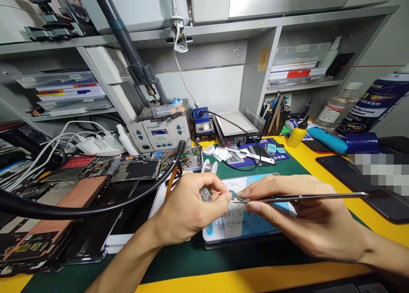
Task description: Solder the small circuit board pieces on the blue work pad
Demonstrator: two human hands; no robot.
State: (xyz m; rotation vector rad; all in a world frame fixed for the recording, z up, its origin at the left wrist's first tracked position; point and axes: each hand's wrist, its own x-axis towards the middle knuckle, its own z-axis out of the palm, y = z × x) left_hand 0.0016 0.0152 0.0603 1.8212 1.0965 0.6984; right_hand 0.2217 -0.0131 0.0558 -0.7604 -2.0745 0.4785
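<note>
My left hand (194,203) is closed, thumb and forefinger pinching the end of a small blue circuit board (234,194). Partly hidden in its curled fingers is a round disc-like thing with a green printed face (205,195); I cannot make out its kind. My right hand (306,216) is closed around metal tweezers (332,196), their tips at the board, and its fingertips are close to the board's other end. Beneath both hands lies a flat blue-and-white printed case (230,222) on the green mat (179,263).
Phone parts (79,199) cover the left side, crossed by a black hose (128,203). Behind stand a grey soldering station (159,133) and a small hot plate (238,129). A solder spool (209,167), yellow bottle (296,135), black phone (367,186) and spray can (372,103) are also around.
</note>
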